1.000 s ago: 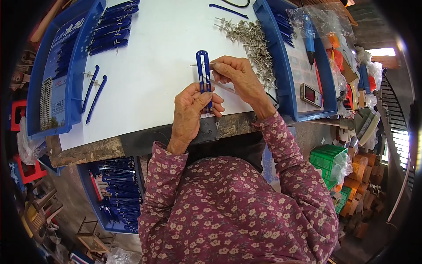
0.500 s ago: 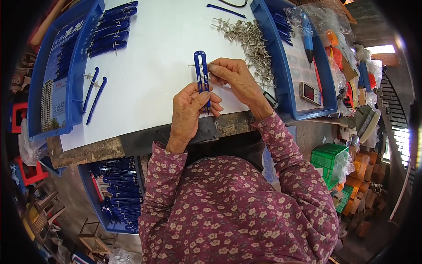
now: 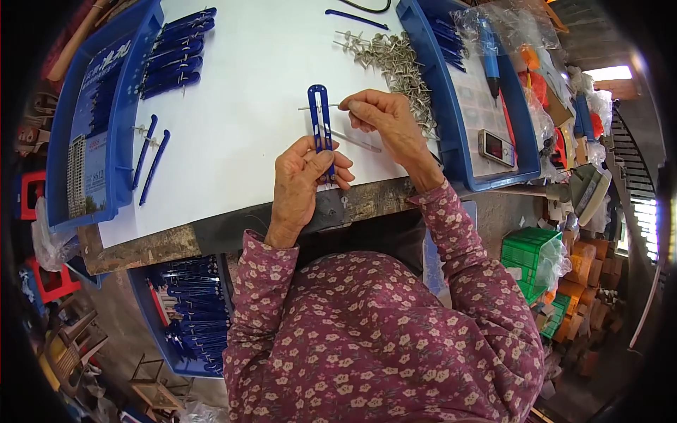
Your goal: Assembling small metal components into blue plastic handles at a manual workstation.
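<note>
My left hand (image 3: 302,180) is closed round the lower end of a long blue slotted frame (image 3: 311,113), holding it upright over the white table near the front edge. Across its upper part runs a thin metal pin (image 3: 305,108). The fingers of my right hand (image 3: 388,123) are pinched at the pin's right end. Behind the hands a curved grey strip (image 3: 358,142) lies on the white surface, partly hidden by my right hand. Close to that hand spreads a pile of small metal pins with round heads (image 3: 391,60).
Blue trays stand left (image 3: 120,176) and right (image 3: 462,151); the right one holds a phone (image 3: 496,149) and a blue pen-shaped tool (image 3: 489,56). Blue pieces (image 3: 176,56) are stacked at left, with two loose strips (image 3: 154,169) nearer. A lower bin (image 3: 194,310) holds more blue parts.
My right hand has shifted slightly right, its fingers now at the pin's end. More of the grey strip shows. My left hand keeps its hold on the blue frame.
</note>
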Demonstrator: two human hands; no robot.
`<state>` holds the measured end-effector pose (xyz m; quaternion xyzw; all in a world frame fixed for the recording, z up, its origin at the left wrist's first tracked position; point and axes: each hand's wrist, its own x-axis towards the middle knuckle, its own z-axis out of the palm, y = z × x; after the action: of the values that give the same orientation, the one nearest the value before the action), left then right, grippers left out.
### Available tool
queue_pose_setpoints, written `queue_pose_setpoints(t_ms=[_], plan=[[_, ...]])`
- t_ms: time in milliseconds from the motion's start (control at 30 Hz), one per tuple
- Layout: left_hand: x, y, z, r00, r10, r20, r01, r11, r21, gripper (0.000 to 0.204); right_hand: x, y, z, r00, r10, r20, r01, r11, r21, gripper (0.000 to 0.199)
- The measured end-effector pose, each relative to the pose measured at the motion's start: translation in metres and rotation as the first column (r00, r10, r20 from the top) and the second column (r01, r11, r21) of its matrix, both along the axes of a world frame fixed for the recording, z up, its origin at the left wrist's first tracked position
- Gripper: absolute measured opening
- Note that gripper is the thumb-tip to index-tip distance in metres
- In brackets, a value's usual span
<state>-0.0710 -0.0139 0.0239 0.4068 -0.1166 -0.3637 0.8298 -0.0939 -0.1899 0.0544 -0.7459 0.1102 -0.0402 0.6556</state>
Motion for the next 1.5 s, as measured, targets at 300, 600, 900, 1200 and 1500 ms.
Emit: queue_pose_setpoints(t_ms=[300,600,900,1200,1500], plan=[[0.0,0.001,-0.002,1.0,-0.005,0.005,0.005,1.0,-0.024,0.021,0.008,0.007,0.007,0.998,0.013,0.057,-0.015,0.999,0.032,0.023],[-0.002,0.003,-0.002,0.999,-0.028,0.017,0.028,0.999,-0.034,0.022,0.023,0.016,0.019,0.994,0.038,0.105,-0.033,0.998,-0.052,0.035],[-0.002,0.003,-0.002,0.998,-0.051,0.019,0.052,0.999,-0.011,0.022,0.03,0.022,0.024,0.992,0.057,0.109,-0.038,0.985,-0.171,0.033],[0.005,0.012,0.007,0.996,-0.016,0.089,0.011,0.999,0.05,0.021,0.042,0.023,0.008,0.984,0.077,0.16,-0.065,0.995,-0.076,0.023],[0.005,0.01,0.006,1.0,0.021,0.018,-0.022,0.998,0.063,0.021,0.045,0.03,0.008,0.99,0.043,0.138,-0.041,0.999,-0.018,0.025]])
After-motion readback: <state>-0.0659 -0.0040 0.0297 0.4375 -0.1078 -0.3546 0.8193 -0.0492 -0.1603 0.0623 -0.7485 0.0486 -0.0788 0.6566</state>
